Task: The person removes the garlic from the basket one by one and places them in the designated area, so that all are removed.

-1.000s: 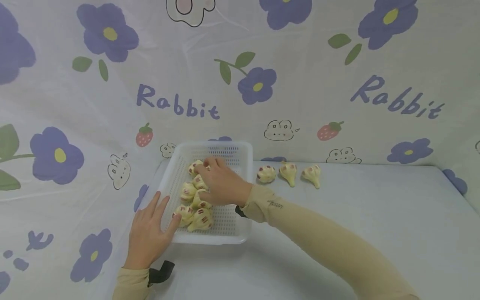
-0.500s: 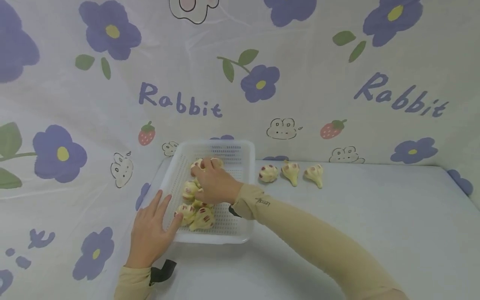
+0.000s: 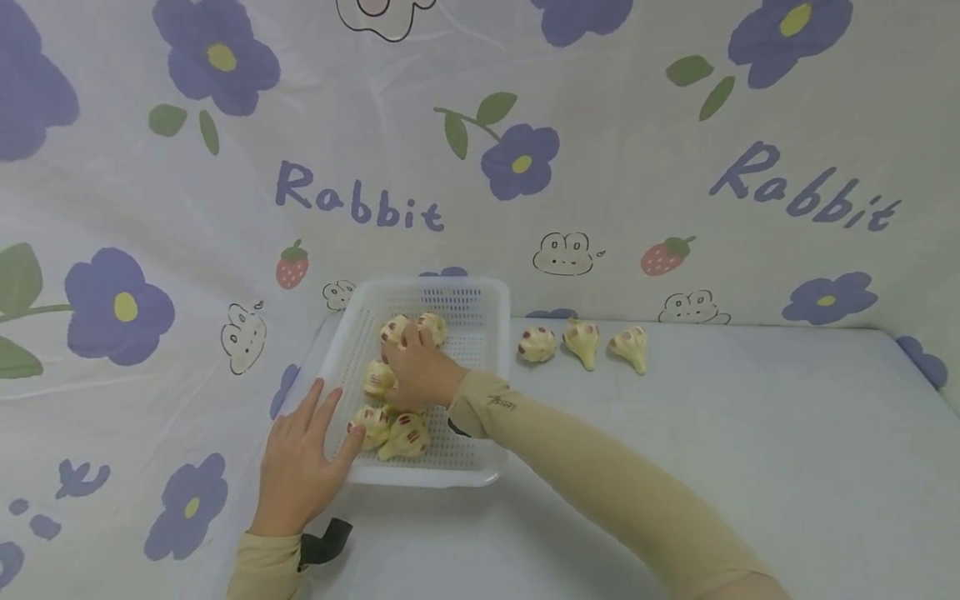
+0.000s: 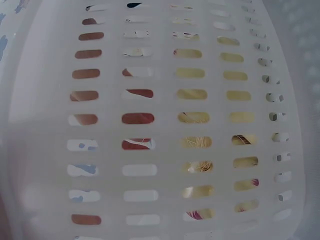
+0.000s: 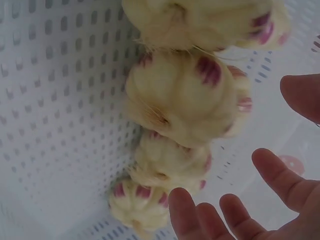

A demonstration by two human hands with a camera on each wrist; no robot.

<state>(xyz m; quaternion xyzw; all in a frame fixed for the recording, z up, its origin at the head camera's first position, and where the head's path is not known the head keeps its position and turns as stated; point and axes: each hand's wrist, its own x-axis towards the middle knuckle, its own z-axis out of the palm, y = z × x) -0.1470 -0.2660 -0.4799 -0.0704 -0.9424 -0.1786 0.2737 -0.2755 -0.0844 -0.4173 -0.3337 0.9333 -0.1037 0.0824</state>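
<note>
Inside the basket (image 3: 450, 478), garlic bulbs (image 3: 378, 380) are lying; the right hand (image 3: 422, 367), grasping nothing, is withdrawing from the far pair (image 3: 432, 327), apparently leaving it settled; the left hand (image 3: 296, 477) is touching the side, fingers straight.

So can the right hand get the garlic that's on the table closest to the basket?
Probably yes. The right hand is in the basket, so it would have to lift out first, but that garlic lies just outside on the table, with nothing covering it.
</note>
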